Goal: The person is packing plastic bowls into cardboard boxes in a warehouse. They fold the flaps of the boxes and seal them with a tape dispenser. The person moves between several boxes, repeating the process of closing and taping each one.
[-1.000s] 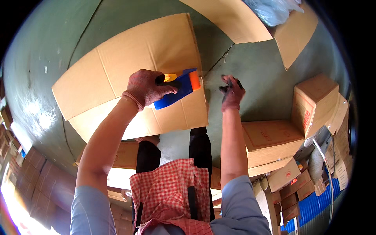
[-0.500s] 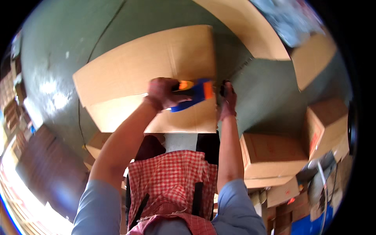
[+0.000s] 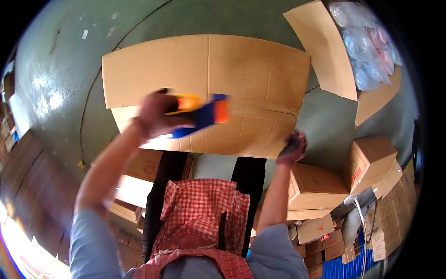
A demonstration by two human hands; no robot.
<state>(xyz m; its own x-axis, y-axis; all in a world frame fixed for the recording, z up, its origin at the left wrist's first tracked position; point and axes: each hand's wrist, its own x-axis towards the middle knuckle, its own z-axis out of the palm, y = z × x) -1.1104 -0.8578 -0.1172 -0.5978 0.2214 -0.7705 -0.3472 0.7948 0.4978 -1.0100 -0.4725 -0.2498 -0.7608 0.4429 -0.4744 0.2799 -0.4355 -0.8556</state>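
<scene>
My left hand [image 3: 154, 114] is wrapped round the grip of a blue tape dispenser [image 3: 197, 122] with orange and yellow parts, somewhat smeared by motion. It hovers over the left half of a large brown cardboard carton [image 3: 239, 79], which lies in front of me with creased panels. At the carton's near right corner is my right hand [image 3: 293, 148], its fingers curled and dark. Whether those fingers hold anything is hidden. Both hands look covered by thin gloves, darker than the forearms.
An open carton [image 3: 327, 51] with plastic-wrapped bundles [image 3: 367, 51] stands at the far right. Closed boxes [image 3: 318, 186] are stacked near my right side, and more boxes [image 3: 144, 165] lie at my left. A cable [image 3: 82, 116] runs across the green floor [image 3: 60, 74].
The tape dispenser and my left hand have moved left. My right hand has gone right and nearer to me. The carton now spreads farther right, and the view has shifted.
</scene>
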